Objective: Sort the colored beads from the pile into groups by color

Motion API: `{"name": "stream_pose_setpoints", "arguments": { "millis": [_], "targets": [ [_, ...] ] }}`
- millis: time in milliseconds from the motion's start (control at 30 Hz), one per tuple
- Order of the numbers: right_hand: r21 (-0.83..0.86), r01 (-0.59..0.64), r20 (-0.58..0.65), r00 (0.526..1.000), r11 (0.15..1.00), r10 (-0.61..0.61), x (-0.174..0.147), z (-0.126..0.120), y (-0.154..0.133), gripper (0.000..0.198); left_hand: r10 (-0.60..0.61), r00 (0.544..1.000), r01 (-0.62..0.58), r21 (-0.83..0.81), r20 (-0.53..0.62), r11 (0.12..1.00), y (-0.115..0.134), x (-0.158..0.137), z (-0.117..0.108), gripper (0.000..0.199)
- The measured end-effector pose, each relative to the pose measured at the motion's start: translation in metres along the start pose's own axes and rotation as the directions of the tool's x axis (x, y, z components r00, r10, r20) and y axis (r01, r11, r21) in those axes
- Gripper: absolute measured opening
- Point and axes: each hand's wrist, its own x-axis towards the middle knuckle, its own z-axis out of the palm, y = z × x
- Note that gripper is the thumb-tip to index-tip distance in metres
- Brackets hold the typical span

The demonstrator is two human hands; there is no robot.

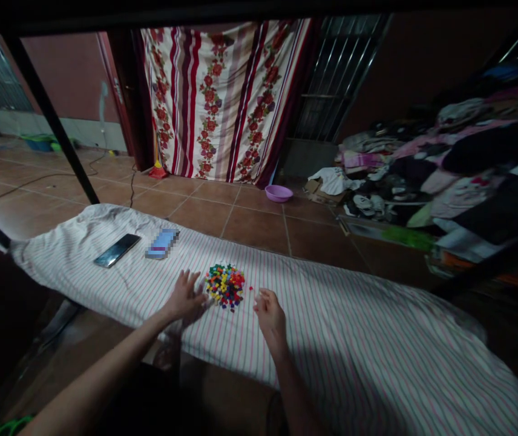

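Observation:
A heap of small colourful pieces [225,286], in red, yellow, green, blue, orange and dark tones, lies on a striped cloth [331,321]. At the heap's left edge, my left hand [186,295] is open, its fingers spread above the cloth. To the right of the heap my right hand [270,313] has its fingers curled in towards the thumb. Whatever may be between those fingertips is too small to make out. One loose red piece [250,288] sits between the heap and my right fingertips, apart from the other pieces.
Two phones, a dark one [117,250] and one with a lit screen [161,243], rest on the cloth at left. Dark posts [54,121] frame the bed-like surface. Beyond, a purple basin [279,193] stands on the tiled floor, beside piled clothes [422,163] and a floral curtain [222,103].

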Motion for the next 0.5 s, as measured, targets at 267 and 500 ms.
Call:
{"name": "stream_pose_setpoints", "arguments": {
  "millis": [267,500],
  "targets": [
    [-0.134,0.153,0.07,0.987,0.979,-0.145,0.01,0.02,0.014,0.037,0.419,0.86,-0.435,0.848,0.291,0.303,-0.049,0.003,0.054,0.105],
    [-0.233,0.279,0.092,0.96,0.931,-0.265,0.017,0.036,0.007,0.04,0.507,0.812,-0.503,0.786,0.287,0.36,-0.044,0.025,0.079,0.092]
  ]
}}
